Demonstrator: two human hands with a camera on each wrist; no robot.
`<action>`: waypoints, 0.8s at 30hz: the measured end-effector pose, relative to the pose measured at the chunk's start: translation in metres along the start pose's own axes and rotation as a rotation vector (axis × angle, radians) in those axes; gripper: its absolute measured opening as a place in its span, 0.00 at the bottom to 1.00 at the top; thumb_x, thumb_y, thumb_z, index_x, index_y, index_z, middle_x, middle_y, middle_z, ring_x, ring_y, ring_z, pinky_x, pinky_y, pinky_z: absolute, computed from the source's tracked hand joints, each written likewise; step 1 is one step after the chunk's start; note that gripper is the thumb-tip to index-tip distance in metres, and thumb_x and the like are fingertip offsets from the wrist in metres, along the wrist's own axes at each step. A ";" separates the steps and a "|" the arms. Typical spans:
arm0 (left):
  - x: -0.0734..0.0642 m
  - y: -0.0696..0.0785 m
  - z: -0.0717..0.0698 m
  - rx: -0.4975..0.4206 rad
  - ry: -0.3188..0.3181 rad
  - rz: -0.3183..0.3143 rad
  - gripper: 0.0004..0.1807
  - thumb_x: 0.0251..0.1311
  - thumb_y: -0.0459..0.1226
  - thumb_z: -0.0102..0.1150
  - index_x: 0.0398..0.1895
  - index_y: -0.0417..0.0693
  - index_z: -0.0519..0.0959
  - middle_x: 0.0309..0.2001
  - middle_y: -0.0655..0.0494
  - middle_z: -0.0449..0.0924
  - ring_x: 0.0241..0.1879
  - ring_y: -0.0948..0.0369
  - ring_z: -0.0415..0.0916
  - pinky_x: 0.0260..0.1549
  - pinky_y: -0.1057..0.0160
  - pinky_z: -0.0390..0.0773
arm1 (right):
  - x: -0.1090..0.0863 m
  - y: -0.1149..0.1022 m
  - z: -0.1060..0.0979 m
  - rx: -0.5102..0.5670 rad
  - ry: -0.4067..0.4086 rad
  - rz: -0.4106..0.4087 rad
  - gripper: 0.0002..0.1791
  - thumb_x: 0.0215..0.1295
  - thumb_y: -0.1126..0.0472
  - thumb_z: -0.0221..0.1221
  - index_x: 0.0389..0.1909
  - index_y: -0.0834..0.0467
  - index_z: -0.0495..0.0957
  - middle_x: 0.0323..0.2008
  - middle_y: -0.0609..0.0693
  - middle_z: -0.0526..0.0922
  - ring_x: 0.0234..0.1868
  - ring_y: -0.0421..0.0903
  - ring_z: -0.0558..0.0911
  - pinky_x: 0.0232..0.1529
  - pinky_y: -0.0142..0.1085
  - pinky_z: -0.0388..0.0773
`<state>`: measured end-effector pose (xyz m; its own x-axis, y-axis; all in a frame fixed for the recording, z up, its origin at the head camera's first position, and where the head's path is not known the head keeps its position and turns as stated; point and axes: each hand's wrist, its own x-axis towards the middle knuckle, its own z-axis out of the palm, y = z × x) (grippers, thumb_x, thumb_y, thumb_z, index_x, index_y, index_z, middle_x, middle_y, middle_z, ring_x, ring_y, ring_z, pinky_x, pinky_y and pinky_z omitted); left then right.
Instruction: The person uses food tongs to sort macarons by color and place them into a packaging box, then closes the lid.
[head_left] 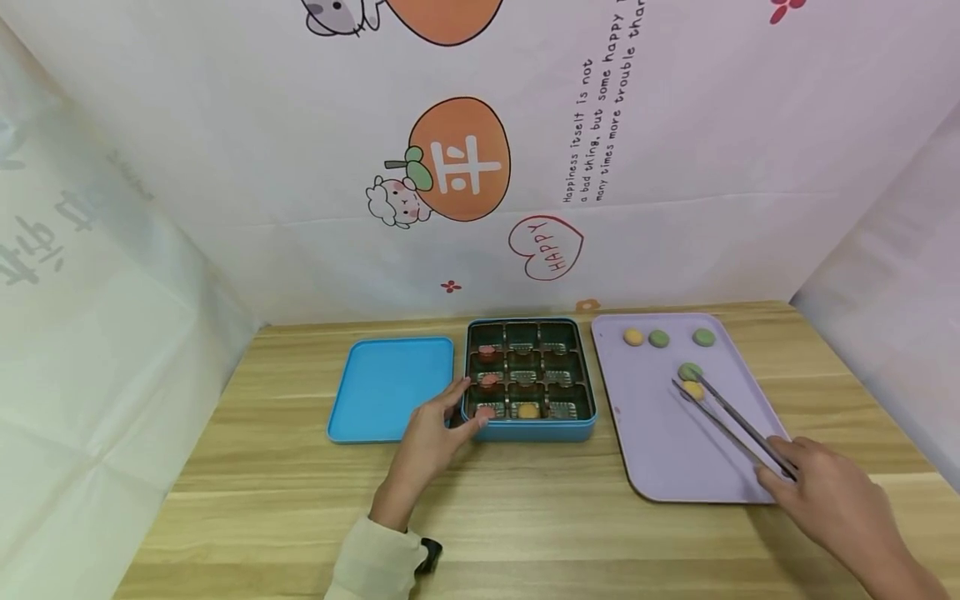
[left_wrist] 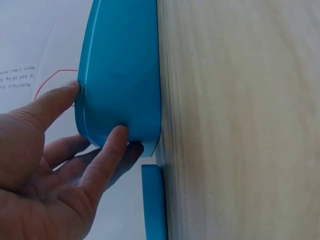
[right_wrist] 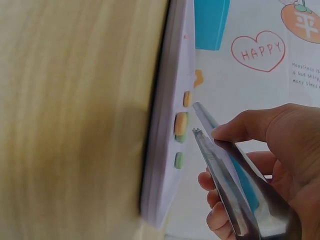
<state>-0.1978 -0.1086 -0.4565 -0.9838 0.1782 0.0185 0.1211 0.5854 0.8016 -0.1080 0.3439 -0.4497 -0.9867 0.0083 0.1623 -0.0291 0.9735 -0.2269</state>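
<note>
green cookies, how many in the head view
3, all on the purple tray: one green cookie beside a yellow cookie along the back, another farther right, the third at the tips of the tongs. None seem hidden.

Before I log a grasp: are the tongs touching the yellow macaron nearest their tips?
Apart. The right wrist view shows it: a narrow gap separates the tips of the tongs from the yellow macaron.

Head view looks down; 2 close, sideways wrist views share the backdrop point(right_wrist: 250, 85).
</note>
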 end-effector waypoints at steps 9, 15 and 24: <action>0.000 0.000 0.000 0.005 0.001 -0.005 0.37 0.69 0.43 0.69 0.79 0.47 0.68 0.80 0.49 0.63 0.67 0.42 0.77 0.33 0.62 0.76 | -0.006 0.007 0.009 0.017 -0.017 0.031 0.24 0.59 0.60 0.71 0.49 0.75 0.83 0.48 0.80 0.81 0.41 0.79 0.83 0.29 0.67 0.78; 0.000 0.000 0.000 0.009 0.005 -0.008 0.37 0.69 0.43 0.69 0.79 0.48 0.68 0.80 0.49 0.63 0.68 0.42 0.77 0.38 0.58 0.78 | -0.006 0.008 0.011 0.025 -0.047 0.048 0.25 0.60 0.59 0.70 0.51 0.75 0.83 0.50 0.81 0.80 0.42 0.80 0.82 0.29 0.67 0.78; 0.000 0.000 0.001 0.003 0.001 -0.011 0.38 0.69 0.44 0.69 0.79 0.48 0.68 0.80 0.50 0.63 0.69 0.42 0.76 0.37 0.59 0.77 | -0.003 0.009 0.017 0.031 -0.017 0.033 0.23 0.59 0.60 0.71 0.50 0.74 0.83 0.43 0.74 0.84 0.36 0.72 0.85 0.26 0.63 0.77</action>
<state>-0.1979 -0.1081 -0.4571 -0.9853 0.1703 0.0101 0.1102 0.5900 0.7998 -0.1084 0.3487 -0.4685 -0.9898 0.0357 0.1378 -0.0017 0.9651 -0.2619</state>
